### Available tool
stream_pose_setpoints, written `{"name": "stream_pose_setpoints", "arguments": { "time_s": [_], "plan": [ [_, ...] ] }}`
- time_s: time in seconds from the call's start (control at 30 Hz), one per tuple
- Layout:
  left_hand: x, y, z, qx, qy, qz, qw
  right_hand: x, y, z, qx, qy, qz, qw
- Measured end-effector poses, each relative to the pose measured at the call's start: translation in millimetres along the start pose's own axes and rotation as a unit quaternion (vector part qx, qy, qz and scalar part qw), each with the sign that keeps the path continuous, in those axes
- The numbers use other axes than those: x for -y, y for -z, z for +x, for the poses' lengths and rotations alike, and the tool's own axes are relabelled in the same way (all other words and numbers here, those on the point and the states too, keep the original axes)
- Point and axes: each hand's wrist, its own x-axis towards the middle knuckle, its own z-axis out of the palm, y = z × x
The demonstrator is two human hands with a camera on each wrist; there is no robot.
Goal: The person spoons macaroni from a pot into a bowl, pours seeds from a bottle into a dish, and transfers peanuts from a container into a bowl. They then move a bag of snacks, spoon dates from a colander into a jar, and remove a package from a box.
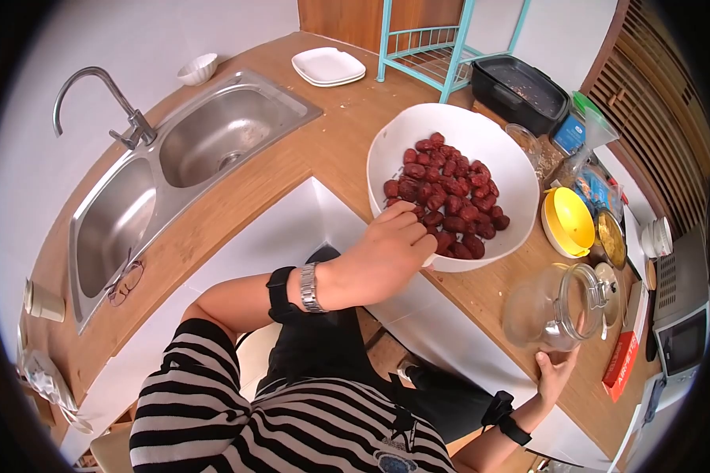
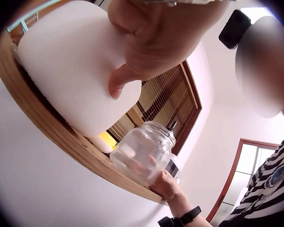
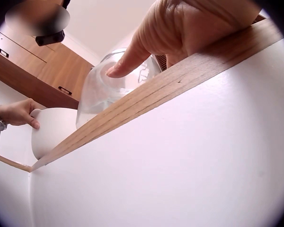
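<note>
A large white bowl [image 1: 454, 126] of dried red dates [image 1: 454, 189] stands on the counter. My left hand [image 1: 386, 256] grips its near rim, fingers over the edge by the dates, and the thumb [image 2: 117, 85] presses the outer wall. To the right is a clear glass jar [image 1: 540, 311] with a wire clasp at its mouth. My right hand [image 1: 558, 374] holds the jar low on its near side, with the thumb [image 3: 125, 64] against the glass and the other fingers partly hidden behind it.
A double sink [image 1: 213, 134] is at the left, with glasses [image 1: 125, 282] by its edge. White plates [image 1: 329, 66] lie at the back. Behind the jar are a yellow bowl [image 1: 569, 221], a black tray [image 1: 521, 93] and a red box [image 1: 622, 364]. The wooden counter edge [image 3: 146, 101] runs below the jar.
</note>
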Motion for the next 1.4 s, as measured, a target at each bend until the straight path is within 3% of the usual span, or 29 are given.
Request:
{"name": "stream_pose_setpoints", "arguments": {
  "time_s": [0.3,0.63,0.9,0.97,1.03,1.17,1.27,1.37,1.4],
  "plan": [
    [38.8,13.1,6.1,-0.065,0.063,0.055,0.994,2.4,1.1,-1.5,0.001,-0.034,0.012,0.999],
    [98.9,28.2,-7.6,-0.012,0.095,0.084,0.992,16.9,-16.6,6.0,-0.007,0.0,-0.046,0.999],
    [128.1,26.6,-1.1,-0.01,0.108,0.083,0.991,57.7,-55.8,40.2,0.075,-0.095,-0.15,0.981],
    [132.4,29.2,-1.0,-0.004,0.108,0.077,0.991,58.6,-65.4,53.2,0.093,-0.09,-0.154,0.98],
    [135.3,31.7,-0.6,0.0,0.109,0.075,0.991,63.6,-79.7,66.0,0.112,0.001,-0.222,0.968],
    [137.5,31.4,-2.1,-0.007,0.104,0.075,0.992,84.8,-101.2,82.0,0.075,0.008,-0.198,0.977],
    [135.9,34.2,-0.8,-0.01,0.092,0.081,0.992,88.6,-103.3,92.4,0.107,-0.007,-0.276,0.955],
    [136.6,35.0,1.3,0.004,0.1,0.07,0.992,108.3,-112.3,97.6,0.07,0.006,-0.323,0.944],
    [136.4,35.1,1.4,0.014,0.105,0.07,0.992,112.8,-114.8,99.1,0.118,0.036,-0.373,0.919]
  ]
}}
